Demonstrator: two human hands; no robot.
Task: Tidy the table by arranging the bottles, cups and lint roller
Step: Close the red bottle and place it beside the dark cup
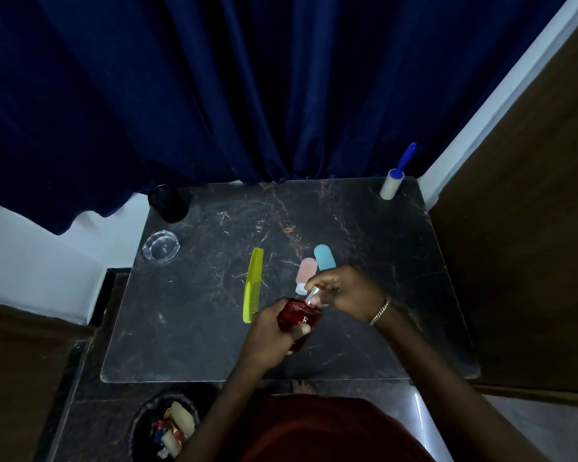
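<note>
My left hand grips the body of a red glass bottle held tilted above the dark marble table. My right hand pinches the bottle's silver top. Just behind my hands lie a small pink bottle with a white cap and a light blue bottle, side by side. A lint roller with a blue handle stands upright at the far right corner. A black cup stands at the far left corner.
A yellow-green comb lies left of my hands. A clear glass ashtray sits near the left edge. A dark blue curtain hangs behind the table. A black bin with rubbish stands on the floor at the front left.
</note>
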